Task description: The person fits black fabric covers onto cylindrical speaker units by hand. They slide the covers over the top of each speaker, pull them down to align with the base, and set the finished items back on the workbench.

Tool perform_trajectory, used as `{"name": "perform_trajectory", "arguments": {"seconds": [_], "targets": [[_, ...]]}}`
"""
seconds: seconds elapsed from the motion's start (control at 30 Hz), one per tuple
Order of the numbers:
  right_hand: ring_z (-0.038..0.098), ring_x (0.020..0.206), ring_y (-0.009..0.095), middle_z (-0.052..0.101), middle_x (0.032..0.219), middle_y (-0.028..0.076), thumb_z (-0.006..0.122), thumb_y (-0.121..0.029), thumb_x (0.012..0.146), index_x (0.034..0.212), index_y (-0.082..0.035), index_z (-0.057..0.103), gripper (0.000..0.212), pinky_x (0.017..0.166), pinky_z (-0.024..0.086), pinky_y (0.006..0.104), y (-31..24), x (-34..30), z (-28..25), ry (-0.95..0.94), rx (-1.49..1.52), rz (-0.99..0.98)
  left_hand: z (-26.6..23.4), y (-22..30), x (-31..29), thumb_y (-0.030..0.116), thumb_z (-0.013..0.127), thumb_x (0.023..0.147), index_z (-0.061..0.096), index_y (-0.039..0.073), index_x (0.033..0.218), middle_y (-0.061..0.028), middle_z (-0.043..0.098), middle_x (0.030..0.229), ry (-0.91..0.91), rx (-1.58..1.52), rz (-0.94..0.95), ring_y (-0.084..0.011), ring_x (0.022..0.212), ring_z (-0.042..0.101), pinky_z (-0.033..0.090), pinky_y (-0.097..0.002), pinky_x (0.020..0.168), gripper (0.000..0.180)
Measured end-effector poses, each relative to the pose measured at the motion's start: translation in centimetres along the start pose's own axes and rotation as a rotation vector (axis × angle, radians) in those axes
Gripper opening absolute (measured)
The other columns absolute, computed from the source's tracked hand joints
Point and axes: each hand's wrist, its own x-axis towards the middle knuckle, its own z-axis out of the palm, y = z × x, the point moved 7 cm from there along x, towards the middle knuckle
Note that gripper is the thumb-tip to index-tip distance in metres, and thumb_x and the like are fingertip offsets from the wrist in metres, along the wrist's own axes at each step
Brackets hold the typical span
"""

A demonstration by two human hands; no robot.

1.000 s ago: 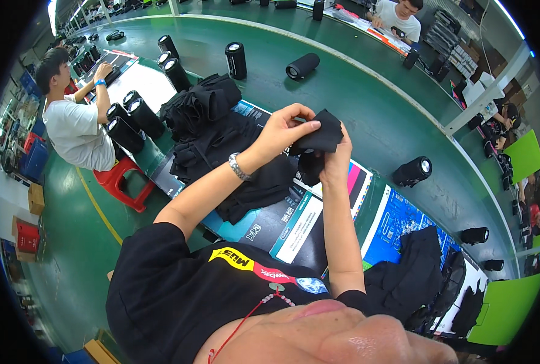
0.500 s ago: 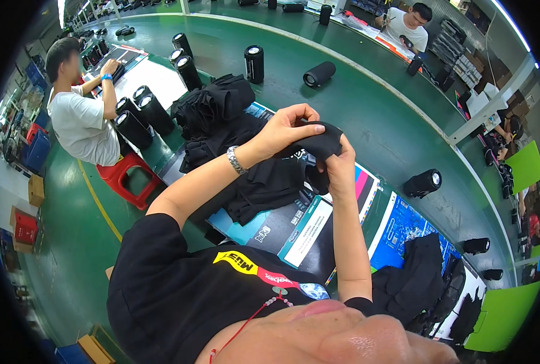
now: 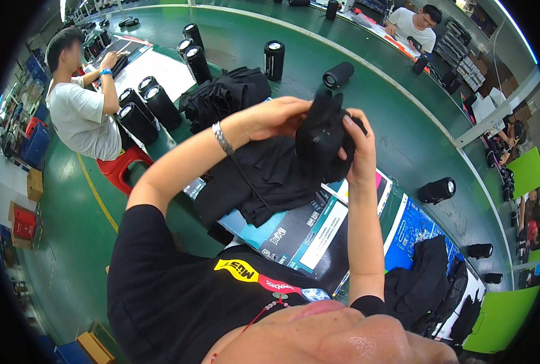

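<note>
Between my hands, above the table, a piece of black cloth (image 3: 318, 139) is held up, bunched and partly folded. My left hand (image 3: 282, 118) grips its left edge, the fingertips hidden behind it. On the other side my right hand (image 3: 360, 148) is closed round the cloth, thumb in front. Below lies a spread of more black cloth pieces (image 3: 264, 176). Beyond it sits a heap of folded black cloth (image 3: 230, 94). Printed sheets (image 3: 282, 239) cover the tabletop under them.
Black cylindrical speakers stand at the left (image 3: 137, 124) and far side (image 3: 274, 60); others lie on their sides (image 3: 338, 74), (image 3: 437, 190). More black cloth (image 3: 418, 276) lies at the right. One co-worker (image 3: 84, 115) sits at the left on a red stool (image 3: 123, 170), another (image 3: 412, 30) works across.
The cloth in my hands has been turned and raised, and now hangs upright and bunched rather than stretched across my fingers. My left forearm has shifted slightly left; my right hand has moved up.
</note>
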Motion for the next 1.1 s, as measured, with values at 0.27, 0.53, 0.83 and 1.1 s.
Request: {"name": "perform_trajectory", "arguments": {"seconds": [0.27, 0.53, 0.83, 1.1], "targets": [[0.047, 0.052, 0.006, 0.056, 0.071, 0.001, 0.063, -0.01, 0.084, 0.091, -0.004, 0.061, 0.01, 0.04, 0.03, 0.0195, 1.4, 14.1, 2.6, 0.034, -0.337, -0.027, -11.0, 10.6, 5.0, 0.011, 0.061, 0.088, 0.062, 0.002, 0.11, -0.0016, 0.063, 0.09, 0.167, 0.307, 0.174, -0.0083, 0.08, 0.059, 0.049, -0.0264, 0.07, 0.024], [0.054, 0.045, 0.016, 0.058, 0.072, 0.008, 0.064, -0.007, 0.079, 0.088, 0.001, 0.061, 0.012, 0.044, 0.044, 0.0287, 8.9, 24.8, 1.5, 0.312, -0.661, 0.048, -23.5, 12.1, 10.3, 0.011, 0.061, 0.087, 0.064, -0.003, 0.098, -0.0075, 0.066, 0.095, 0.54, 0.568, 0.132, -0.0136, 0.089, 0.062, 0.05, -0.0262, 0.081, 0.018], [0.06, 0.049, 0.017, 0.063, 0.077, 0.013, 0.061, -0.009, 0.085, 0.095, 0.004, 0.057, 0.017, 0.043, 0.046, 0.0302, 12.7, 27.3, -0.2, 0.443, -0.669, -0.074, -30.4, 7.7, 14.9, 0.008, 0.061, 0.085, 0.062, -0.003, 0.091, -0.0105, 0.064, 0.089, 0.648, 0.26, 0.055, -0.018, 0.078, 0.063, 0.052, -0.0316, 0.073, 0.013], [0.051, 0.043, 0.012, 0.058, 0.07, 0.007, 0.062, -0.015, 0.087, 0.093, -0.001, 0.059, 0.015, 0.039, 0.038, 0.0249, 7.9, 21.7, -7.8, 0.393, -0.45, -0.167, -18.8, 3.4, 16.9, 0.011, 0.059, 0.089, 0.058, 0.001, 0.1, -0.0113, 0.062, 0.095, 0.472, 0.064, -0.077, -0.0235, 0.087, 0.061, 0.053, -0.0351, 0.075, 0.015]]}}
